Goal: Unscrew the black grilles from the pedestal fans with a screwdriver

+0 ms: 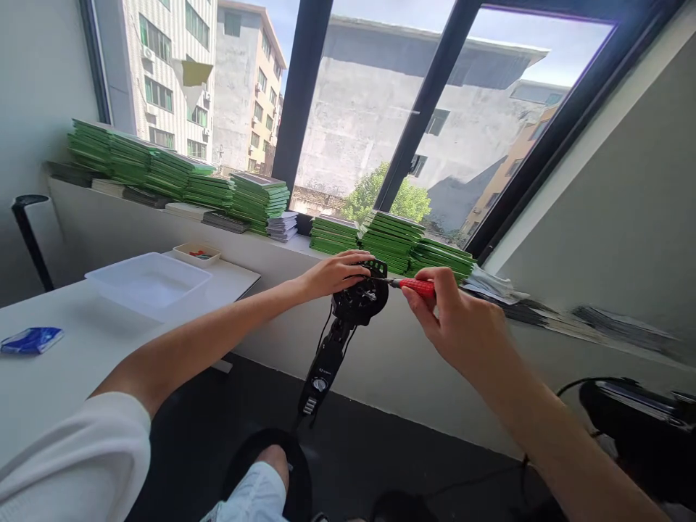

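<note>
A black pedestal fan stands in front of me, its motor head uncovered, with no blades or front grille on it. My left hand grips the top of the motor housing, fingers curled over its slotted rim. Between the thumb and fingers of my right hand is a red-handled screwdriver. Its shaft points left into the motor head, close to my left fingertips; I cannot make out what its tip touches. Below the head, the fan's control panel has a round knob and several buttons.
Stacks of green-edged books line the windowsill behind the fan. On the left, a white table carries a translucent plastic bin, a small tray and a blue packet. A black object with a cable is at the right.
</note>
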`<state>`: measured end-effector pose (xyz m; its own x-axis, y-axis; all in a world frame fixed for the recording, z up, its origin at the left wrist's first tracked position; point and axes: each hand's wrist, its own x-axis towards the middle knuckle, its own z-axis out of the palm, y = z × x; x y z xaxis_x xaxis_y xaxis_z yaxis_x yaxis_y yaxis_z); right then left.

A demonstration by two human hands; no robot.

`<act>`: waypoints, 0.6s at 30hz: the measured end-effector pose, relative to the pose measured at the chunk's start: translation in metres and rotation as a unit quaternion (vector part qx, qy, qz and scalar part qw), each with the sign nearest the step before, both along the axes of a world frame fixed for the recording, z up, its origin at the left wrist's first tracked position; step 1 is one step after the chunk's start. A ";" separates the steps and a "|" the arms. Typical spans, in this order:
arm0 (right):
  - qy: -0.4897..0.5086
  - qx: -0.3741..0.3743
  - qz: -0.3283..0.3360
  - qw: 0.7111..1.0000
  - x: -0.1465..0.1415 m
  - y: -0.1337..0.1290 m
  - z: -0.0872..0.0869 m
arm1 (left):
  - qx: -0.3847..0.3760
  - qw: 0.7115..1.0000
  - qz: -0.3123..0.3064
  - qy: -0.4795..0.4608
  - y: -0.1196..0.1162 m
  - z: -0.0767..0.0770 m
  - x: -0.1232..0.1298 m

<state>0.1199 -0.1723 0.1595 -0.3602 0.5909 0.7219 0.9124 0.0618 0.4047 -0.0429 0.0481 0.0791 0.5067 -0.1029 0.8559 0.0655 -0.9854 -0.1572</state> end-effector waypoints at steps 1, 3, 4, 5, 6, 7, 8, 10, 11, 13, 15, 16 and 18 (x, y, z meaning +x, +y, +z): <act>-0.010 -0.010 -0.053 0.999 -0.004 -0.002 0.006 | -0.002 1.000 0.002 0.002 0.000 -0.001 0.000; -0.027 -0.017 -0.140 0.990 -0.012 -0.006 0.017 | -0.005 1.000 0.003 -0.001 -0.002 -0.002 0.000; -0.027 -0.030 -0.152 0.988 -0.015 -0.006 0.022 | -0.006 1.000 0.002 -0.003 -0.003 -0.003 0.000; -0.023 -0.054 -0.145 0.988 -0.018 -0.007 0.025 | -0.008 1.000 -0.001 -0.005 -0.004 -0.003 0.000; -0.018 -0.078 -0.133 0.988 -0.021 -0.007 0.028 | -0.010 1.000 -0.004 -0.006 -0.004 -0.003 0.000; -0.018 -0.094 -0.128 0.987 -0.024 -0.007 0.029 | -0.012 1.000 -0.006 -0.005 -0.004 -0.003 0.000; -0.025 -0.102 -0.135 0.985 -0.026 -0.007 0.030 | -0.014 1.000 -0.007 -0.004 -0.003 -0.003 0.000; -0.058 -0.092 -0.176 0.978 -0.030 -0.007 0.029 | -0.017 1.000 -0.003 0.002 -0.001 -0.003 0.000; -0.075 -0.085 -0.193 0.975 -0.032 -0.007 0.028 | -0.017 1.000 0.002 0.005 0.000 -0.003 0.000; -0.094 -0.105 -0.187 0.972 -0.036 -0.008 0.027 | -0.020 1.000 0.017 0.007 0.002 -0.006 -0.001; -0.096 -0.132 -0.181 0.970 -0.039 -0.008 0.028 | -0.030 0.999 0.022 -0.002 0.002 -0.010 0.000; -0.093 -0.135 -0.191 0.968 -0.040 -0.007 0.030 | -0.038 0.999 0.021 -0.010 0.002 -0.012 0.000; -0.081 -0.126 -0.224 0.963 -0.041 -0.008 0.034 | -0.051 0.998 0.017 -0.028 -0.001 -0.016 0.001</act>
<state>0.0786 -0.1800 0.1931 -0.1248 0.8624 0.4906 0.7968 -0.2075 0.5674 -0.0414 0.0471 0.0635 0.4604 0.0031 0.8877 0.1051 -0.9931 -0.0510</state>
